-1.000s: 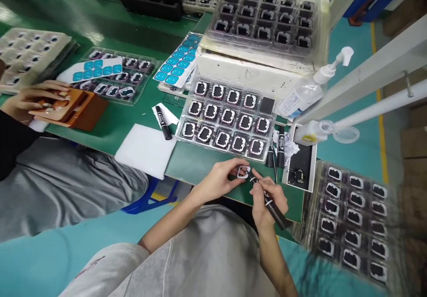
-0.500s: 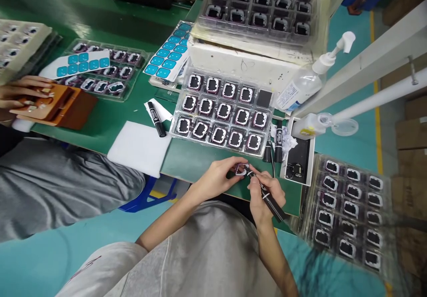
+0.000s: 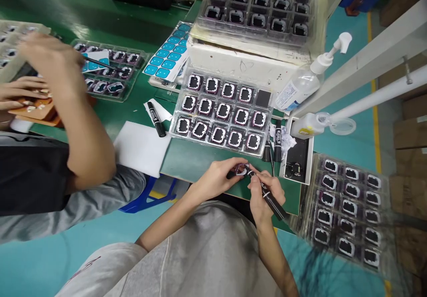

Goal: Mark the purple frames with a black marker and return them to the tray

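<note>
Between the fingertips of my left hand is a small squarish frame with a white rim and a purplish side. My right hand is closed around a black marker pen, its tip against the frame's right edge. Both hands are held over the table's front edge. Just beyond them lies a clear plastic tray with rows of similar white-rimmed frames; its far right pocket holds only a dark square. Fingers hide part of the held frame.
Two markers lie beside crumpled paper and an open box. Another marker rests left, near white foam. A pump bottle stands right. A co-worker's arm reaches across at left; another filled tray sits right.
My hands keep almost the same place, with the marker still at the frame. At left, a co-worker's arm has come into view, a thin dark tool in its hand reaching over a tray.
</note>
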A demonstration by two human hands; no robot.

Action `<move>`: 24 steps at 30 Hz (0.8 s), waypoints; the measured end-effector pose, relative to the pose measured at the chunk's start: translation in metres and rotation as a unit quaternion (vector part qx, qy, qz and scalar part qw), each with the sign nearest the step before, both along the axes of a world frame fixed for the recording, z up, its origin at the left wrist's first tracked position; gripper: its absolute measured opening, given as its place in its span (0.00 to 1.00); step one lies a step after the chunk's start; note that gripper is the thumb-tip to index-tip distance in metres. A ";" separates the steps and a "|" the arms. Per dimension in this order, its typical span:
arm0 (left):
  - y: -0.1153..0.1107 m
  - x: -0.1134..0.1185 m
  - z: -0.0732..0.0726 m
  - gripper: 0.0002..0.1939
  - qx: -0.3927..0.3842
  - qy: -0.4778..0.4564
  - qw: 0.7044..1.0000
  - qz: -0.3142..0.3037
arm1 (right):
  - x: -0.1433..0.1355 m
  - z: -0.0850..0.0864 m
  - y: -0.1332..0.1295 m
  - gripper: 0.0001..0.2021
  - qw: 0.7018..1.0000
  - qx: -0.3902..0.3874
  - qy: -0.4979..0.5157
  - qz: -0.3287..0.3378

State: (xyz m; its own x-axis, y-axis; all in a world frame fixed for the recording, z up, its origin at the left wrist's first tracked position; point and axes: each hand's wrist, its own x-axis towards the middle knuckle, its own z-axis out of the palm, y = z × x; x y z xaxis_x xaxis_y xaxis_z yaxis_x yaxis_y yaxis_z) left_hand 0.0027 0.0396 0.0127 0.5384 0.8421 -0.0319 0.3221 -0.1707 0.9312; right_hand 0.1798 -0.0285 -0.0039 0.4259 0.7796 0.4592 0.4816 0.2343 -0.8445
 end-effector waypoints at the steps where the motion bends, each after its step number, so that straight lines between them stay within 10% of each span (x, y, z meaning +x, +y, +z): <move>1: 0.000 0.000 -0.001 0.21 0.001 0.003 1.000 -0.002 | 0.000 0.000 0.000 0.09 1.000 -0.003 -0.002 0.000; 24: -0.003 -0.001 -0.007 0.18 0.016 -0.005 1.000 0.005 | -0.003 0.007 0.000 0.08 0.997 0.042 -0.017 0.062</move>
State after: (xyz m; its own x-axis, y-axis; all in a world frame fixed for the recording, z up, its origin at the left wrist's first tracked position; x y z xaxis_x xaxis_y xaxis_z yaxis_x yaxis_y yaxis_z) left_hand 0.0016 0.0367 0.0056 0.5298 0.8481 0.0014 0.3138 -0.1976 0.9287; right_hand 0.1763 -0.0283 0.0028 0.3115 0.7839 0.5371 0.4720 0.3630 -0.8034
